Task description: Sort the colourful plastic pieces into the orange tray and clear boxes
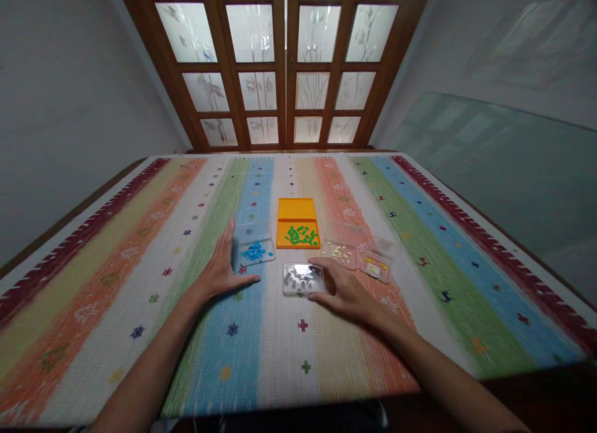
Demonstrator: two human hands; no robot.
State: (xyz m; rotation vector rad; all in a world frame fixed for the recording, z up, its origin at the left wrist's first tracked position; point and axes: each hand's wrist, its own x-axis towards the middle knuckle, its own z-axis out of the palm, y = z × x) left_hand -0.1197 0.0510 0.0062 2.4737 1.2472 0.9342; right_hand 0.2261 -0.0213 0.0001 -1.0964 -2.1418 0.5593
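My right hand (342, 287) grips the right end of a small clear plastic box (303, 279), thumb on the near side and fingers on the far side. Dark grey pieces show through its closed lid. My left hand (224, 265) is spread, thumb and fingers apart, beside an opened clear box (255, 251) of small blue pieces. Whether it touches that box I cannot tell. Beyond the grey-piece box lies an opened orange box (296, 208), with small green pieces (301, 235) in its near half.
Right of the orange box, an opened clear box (340, 254) holds pale cream pieces. Next to it is a smaller clear box (375, 267) with yellow pieces. A striped cloth (233, 358) covers the table. Wooden doors (286, 78) with glass panes stand behind, and walls flank both sides.
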